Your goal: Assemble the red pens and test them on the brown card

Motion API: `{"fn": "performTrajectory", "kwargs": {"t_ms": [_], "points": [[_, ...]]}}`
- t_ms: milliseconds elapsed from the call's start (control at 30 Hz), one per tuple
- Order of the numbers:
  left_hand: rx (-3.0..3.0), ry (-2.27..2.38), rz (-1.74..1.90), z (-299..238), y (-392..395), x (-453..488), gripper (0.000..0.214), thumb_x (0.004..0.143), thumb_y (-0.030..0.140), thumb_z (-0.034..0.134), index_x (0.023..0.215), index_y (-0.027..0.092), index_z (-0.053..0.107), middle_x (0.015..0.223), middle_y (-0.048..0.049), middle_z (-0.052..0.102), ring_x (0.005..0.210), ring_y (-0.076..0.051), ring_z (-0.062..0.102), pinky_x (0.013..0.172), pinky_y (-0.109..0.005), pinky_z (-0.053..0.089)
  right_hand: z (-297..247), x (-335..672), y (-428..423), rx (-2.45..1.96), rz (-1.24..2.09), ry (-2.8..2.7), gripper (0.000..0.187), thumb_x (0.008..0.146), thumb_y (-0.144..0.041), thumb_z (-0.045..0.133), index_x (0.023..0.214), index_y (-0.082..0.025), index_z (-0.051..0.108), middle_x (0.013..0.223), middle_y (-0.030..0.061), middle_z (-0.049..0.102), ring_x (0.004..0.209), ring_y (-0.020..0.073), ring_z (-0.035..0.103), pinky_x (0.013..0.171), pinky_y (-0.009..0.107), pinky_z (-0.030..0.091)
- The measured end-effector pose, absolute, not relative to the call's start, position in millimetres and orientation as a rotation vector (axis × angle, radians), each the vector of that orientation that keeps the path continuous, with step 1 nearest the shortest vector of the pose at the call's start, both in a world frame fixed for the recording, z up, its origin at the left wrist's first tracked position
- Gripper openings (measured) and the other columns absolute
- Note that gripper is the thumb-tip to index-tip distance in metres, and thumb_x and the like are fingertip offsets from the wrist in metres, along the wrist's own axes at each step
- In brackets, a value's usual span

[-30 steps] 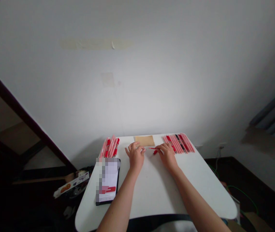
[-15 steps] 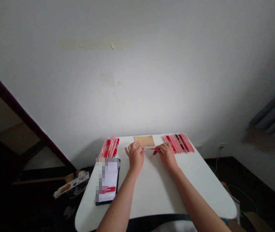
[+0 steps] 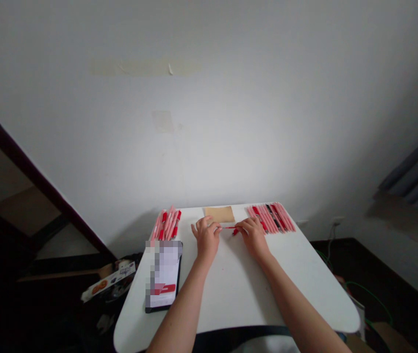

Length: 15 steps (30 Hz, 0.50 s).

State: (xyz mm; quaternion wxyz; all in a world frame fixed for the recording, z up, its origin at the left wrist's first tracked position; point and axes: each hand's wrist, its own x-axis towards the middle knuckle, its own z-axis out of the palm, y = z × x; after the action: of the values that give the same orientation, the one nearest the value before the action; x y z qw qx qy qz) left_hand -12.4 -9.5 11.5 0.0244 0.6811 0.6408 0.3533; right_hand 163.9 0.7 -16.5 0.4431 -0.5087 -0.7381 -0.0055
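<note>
My left hand (image 3: 206, 237) and my right hand (image 3: 253, 235) rest near the far edge of a white table (image 3: 238, 289), fingers pinched together. Between them runs a thin red pen part (image 3: 229, 228); my left fingertips pinch its left end. My right fingers hold a red piece (image 3: 235, 231) at its right end. A pile of pink and red pens (image 3: 166, 224) lies to the left of my left hand. A row of pink and red pens (image 3: 272, 217) lies just beyond my right hand.
A tan paper sheet (image 3: 219, 214) lies at the table's far edge by the white wall. A dark tablet with a printed page (image 3: 163, 275) lies at the left edge. A small box (image 3: 108, 281) sits on the dark floor at left. Cables (image 3: 363, 289) trail right.
My hands have drawn slightly closer together along the red pen part; otherwise nothing has visibly moved.
</note>
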Motion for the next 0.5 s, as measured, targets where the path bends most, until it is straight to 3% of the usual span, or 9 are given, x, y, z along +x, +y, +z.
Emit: {"fn": "performTrajectory", "kwargs": {"t_ms": [500], "points": [[2.171,1.919,1.045,7.7,-11.2,-8.6,0.008,0.079,0.025,0.064,0.081,0.028,0.071,0.124,-0.0029,0.058,0.122,-0.023,0.044,0.111,-0.06,0.021,-13.8,161.4,-1.7,-1.252,-0.005,-1.827,0.02,0.09,-0.026,0.053,0.086,-0.026,0.073,0.084,0.0073,0.063,0.09,0.0243,0.048,0.079,0.039,0.041]]}}
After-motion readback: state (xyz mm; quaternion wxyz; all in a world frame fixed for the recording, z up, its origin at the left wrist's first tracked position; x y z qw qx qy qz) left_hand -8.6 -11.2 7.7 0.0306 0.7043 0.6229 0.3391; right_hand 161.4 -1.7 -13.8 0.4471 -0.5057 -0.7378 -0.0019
